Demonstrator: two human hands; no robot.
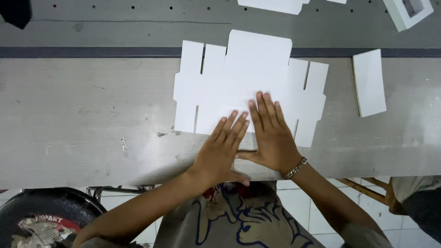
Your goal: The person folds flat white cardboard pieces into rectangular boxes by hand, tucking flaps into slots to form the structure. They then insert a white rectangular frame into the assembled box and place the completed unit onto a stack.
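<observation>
Cardboard blank, white and die-cut with slots and flaps, lies flat on the grey bench, its near edge under both hands. The left hand presses down with fingers straight and together, palm flat; its grip is wide, holding nothing, only bearing on the sheet. The right hand lies just beside it, touching at the thumb side, likewise flat with an unclosed grip, fingertips reaching further up the blank than the left's. A metal bracelet sits at the right wrist. Beyond the fingertips, the blank's tall middle panel crosses a dark strip running along the bench. Off to the right of the right hand, well apart, rests a small white folded card. Further away in that direction, at the far corner, stands a white box with a windowed top; what it holds I cannot tell. Another white piece pokes in beyond the blank.
</observation>
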